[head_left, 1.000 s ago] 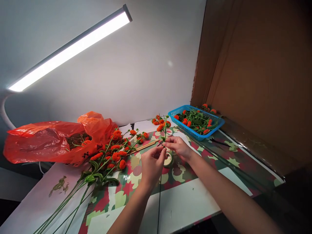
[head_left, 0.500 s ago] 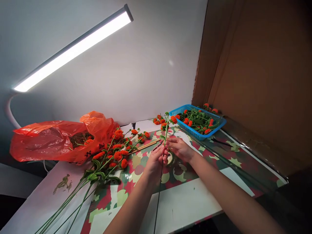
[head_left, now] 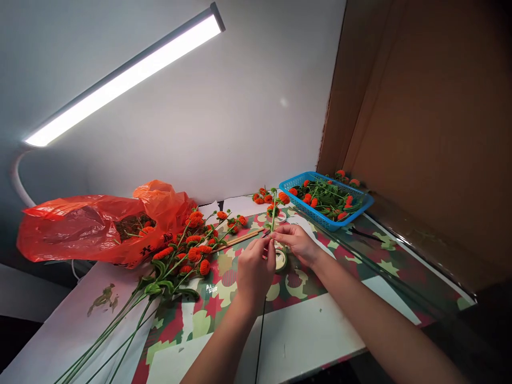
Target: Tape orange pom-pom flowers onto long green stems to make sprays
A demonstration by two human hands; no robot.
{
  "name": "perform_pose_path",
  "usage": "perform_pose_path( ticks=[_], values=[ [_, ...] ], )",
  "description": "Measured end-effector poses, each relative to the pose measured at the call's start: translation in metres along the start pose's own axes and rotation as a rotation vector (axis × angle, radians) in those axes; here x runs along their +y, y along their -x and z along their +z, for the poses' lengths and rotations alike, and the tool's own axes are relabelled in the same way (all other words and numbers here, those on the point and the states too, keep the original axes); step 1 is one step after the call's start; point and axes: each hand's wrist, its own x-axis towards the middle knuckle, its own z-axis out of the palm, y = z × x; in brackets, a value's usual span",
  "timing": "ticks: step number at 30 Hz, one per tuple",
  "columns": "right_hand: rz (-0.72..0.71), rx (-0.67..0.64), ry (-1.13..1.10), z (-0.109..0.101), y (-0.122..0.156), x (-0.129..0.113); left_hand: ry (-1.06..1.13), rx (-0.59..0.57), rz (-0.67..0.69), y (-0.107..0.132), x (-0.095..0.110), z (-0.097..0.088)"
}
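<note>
My left hand [head_left: 254, 269] and my right hand [head_left: 295, 242] meet at the middle of the table, fingers closed on one artificial flower stem [head_left: 273, 216]. The stem stands upright, green at the top, with fuzzy orange blooms near its tip. Below my left hand its thin dark wire [head_left: 261, 336] runs down toward the near edge. Fingers hide the spot where both hands pinch it. A pale green roll of tape [head_left: 281, 260] lies just behind my left hand, partly covered by it.
Finished-looking orange flower stems [head_left: 194, 254] lie at left beside a red plastic bag [head_left: 80, 226]. A blue basket [head_left: 328, 223] of flowers stands back right. Wooden sticks [head_left: 240, 240] lie behind my hands, dark scissors [head_left: 366, 234] at right. A lit lamp [head_left: 132, 74] hangs above.
My left hand has turned over, so its back now faces me, with its fingers still at the stem. My right hand stays almost in place. The view has shifted slightly.
</note>
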Motion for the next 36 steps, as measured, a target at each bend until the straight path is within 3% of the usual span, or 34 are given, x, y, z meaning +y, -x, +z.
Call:
perform_pose_path(
  ticks=[5, 13, 17, 20, 25, 27, 36],
  values=[
    [-0.040, -0.070, 0.029, -0.0003, 0.0002, 0.0005, 0.094, -0.073, -0.116, -0.0044, 0.0050, -0.0015],
    [0.034, -0.327, -0.116, -0.0085, -0.0004, 0.0053, 0.654, -0.265, -0.464, -0.0087, 0.0016, -0.0004],
    [0.039, -0.261, -0.156, -0.0075, 0.0008, 0.0028, 0.744, -0.358, -0.616, -0.0082, 0.0011, 0.0023],
    [0.043, -0.169, -0.167, -0.0063, 0.0011, 0.0024, 0.614, -0.330, -0.539, -0.0057, -0.0014, 0.0025],
    [-0.036, -0.101, -0.091, -0.0085, -0.0014, 0.0063, 0.153, -0.153, -0.151, -0.0004, -0.0007, -0.0009],
    [-0.052, -0.095, -0.072, -0.0079, -0.0016, 0.0066, 0.072, -0.131, -0.081, 0.0000, 0.0019, -0.0019],
    [-0.123, -0.129, -0.022, -0.0049, 0.0017, -0.0003, 0.548, -0.253, -0.393, -0.0041, 0.0074, -0.0020]
  ],
)
